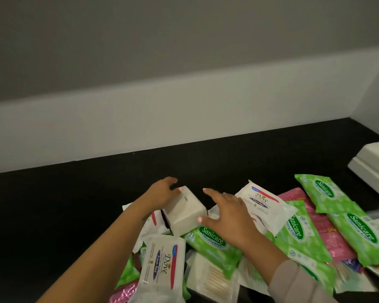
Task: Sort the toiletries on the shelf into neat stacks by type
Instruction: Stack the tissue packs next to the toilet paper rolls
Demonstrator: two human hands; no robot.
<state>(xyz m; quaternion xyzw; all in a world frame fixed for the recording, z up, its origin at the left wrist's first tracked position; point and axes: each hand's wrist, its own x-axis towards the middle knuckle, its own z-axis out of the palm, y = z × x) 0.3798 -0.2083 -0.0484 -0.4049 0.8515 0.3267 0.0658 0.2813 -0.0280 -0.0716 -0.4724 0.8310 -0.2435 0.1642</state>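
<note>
The left hand (162, 192) grips the far end of a plain white pack (184, 209) atop the jumbled toiletries near the black shelf's (74, 193) front edge. The right hand (228, 219), fingers spread and released, touches that pack's near corner, with Dove packs (161, 264) and green Sanicare wipes (350, 226) scattered around.

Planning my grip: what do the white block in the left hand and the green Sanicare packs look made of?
White block: seemingly soft matte wrap, maybe tissue or paper; no glare. Green Sanicare packs: glossy flexible plastic film, showing sheen and wrinkles.
</note>
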